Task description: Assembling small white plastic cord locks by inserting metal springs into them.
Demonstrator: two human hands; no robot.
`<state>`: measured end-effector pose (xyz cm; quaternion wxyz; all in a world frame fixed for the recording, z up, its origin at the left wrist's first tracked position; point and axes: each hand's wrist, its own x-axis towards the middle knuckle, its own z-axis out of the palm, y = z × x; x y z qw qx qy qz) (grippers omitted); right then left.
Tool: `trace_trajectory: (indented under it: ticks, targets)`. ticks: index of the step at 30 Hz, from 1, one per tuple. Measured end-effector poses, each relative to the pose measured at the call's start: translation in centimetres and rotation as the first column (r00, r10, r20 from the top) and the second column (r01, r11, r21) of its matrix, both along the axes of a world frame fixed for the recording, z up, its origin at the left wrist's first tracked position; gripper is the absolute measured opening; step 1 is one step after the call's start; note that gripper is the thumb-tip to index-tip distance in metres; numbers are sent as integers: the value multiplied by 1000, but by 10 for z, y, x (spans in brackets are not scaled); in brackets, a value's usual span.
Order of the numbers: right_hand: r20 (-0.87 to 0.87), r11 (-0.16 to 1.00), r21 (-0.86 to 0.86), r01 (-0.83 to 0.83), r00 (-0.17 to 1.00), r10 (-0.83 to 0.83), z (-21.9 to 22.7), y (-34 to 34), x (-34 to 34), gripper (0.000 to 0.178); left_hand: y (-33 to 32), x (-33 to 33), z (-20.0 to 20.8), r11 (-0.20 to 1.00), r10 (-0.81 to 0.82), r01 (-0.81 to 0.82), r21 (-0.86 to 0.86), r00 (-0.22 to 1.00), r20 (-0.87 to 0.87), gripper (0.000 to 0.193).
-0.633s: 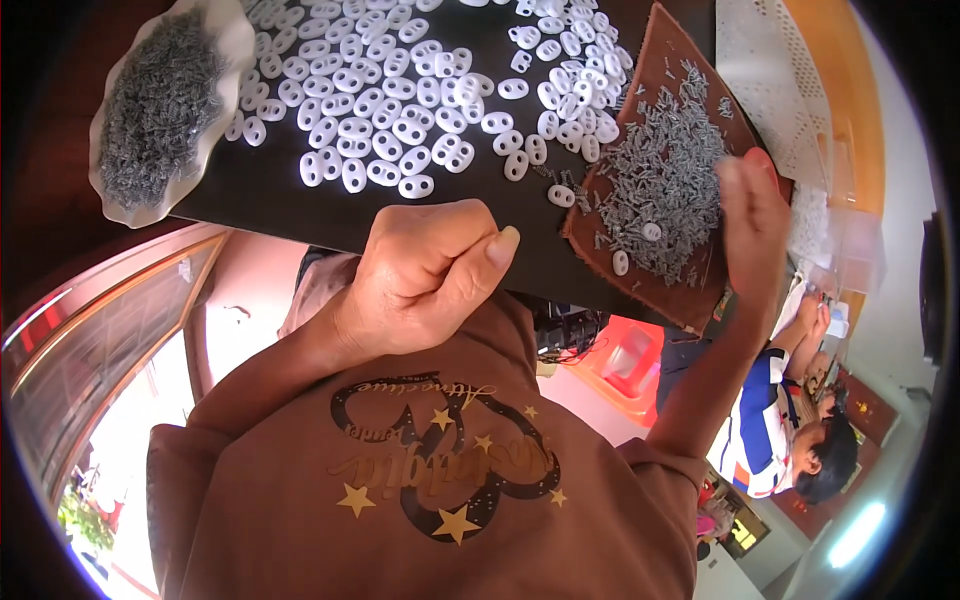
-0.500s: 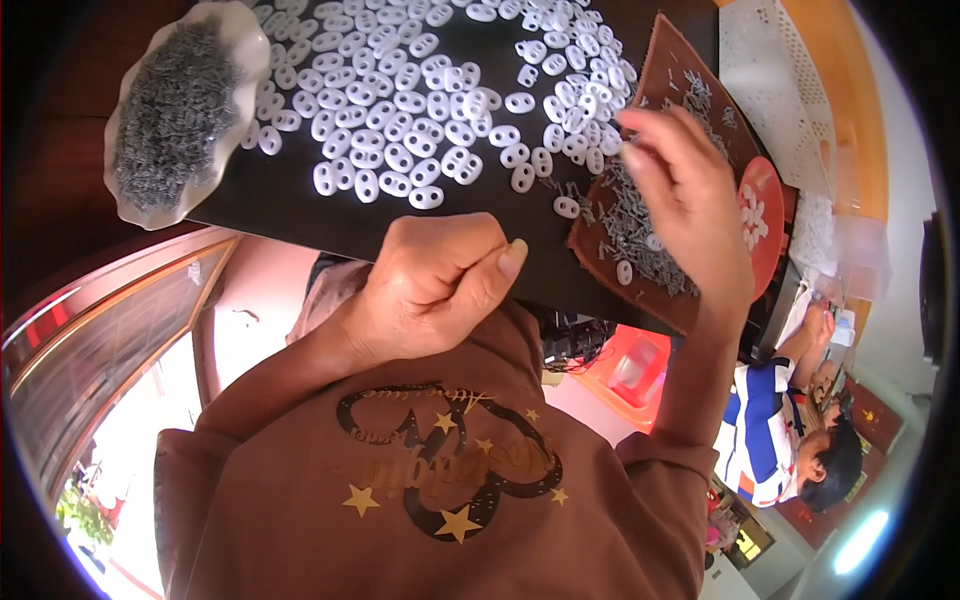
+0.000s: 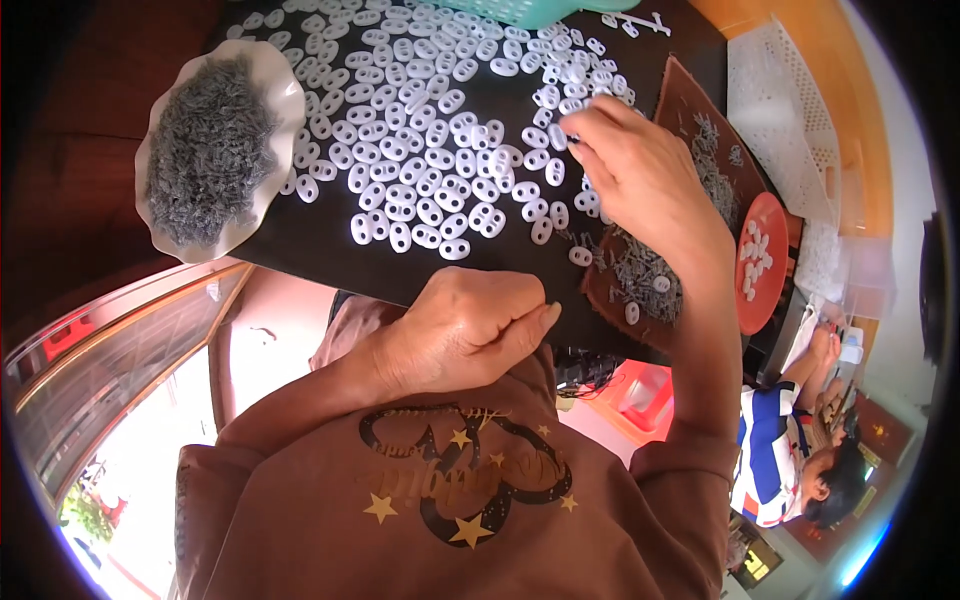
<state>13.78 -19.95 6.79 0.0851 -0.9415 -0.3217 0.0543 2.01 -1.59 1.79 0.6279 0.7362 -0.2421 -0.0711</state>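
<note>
My left hand point(image 3: 470, 325) is closed in a fist near the table's front edge, thumb laid along the curled fingers; what it holds, if anything, is hidden. My right hand point(image 3: 645, 180) reaches over the right side of the white pieces, thumb and forefinger pinched at the end of a white two-hole oval piece point(image 3: 557, 136). Many more white oval pieces point(image 3: 410, 150) lie scattered over the dark table. Below my right wrist a brown mat point(image 3: 667, 335) bears a heap of small grey metal pins point(image 3: 640, 265), with a few white pieces among them.
At the left stands a wavy-rimmed white dish point(image 3: 290, 110) heaped with grey pins point(image 3: 210, 150). A red plate point(image 3: 768, 212) of small white parts is at the right. A teal basket point(image 3: 520, 10) sits at the far edge. Another person point(image 3: 790, 440) works at the right.
My right hand has moved left from above the brown mat to the white pieces. My left hand stays closed. The view has shifted, bringing the teal basket into sight.
</note>
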Motion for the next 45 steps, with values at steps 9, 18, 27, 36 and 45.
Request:
trace_trajectory:
  ticks: [9,18,27,36,45]
  targets:
    - [-44,1000,27,6,999,-5,1,8,3,17,5,7,2,997,-76,75,-7,997,-21,29]
    - [4,999,-7,-44,999,44,-7,6,3,19,6,12,1,995,-99,99,5,994,-53,26]
    - [68,978,186,-94,994,83,-13,2,21,13,4,13,-2,994,-97,94,-48,993,-72,28]
    - [217,950,-106,-292,926,309,-17,14,27,9,7,9,-2,995,-83,78,-64,994,-75,23]
    - [-340,831,555,-9,910,237,28,13,-32,7,20,7,15,963,-23,-116,-244,865,-502,29]
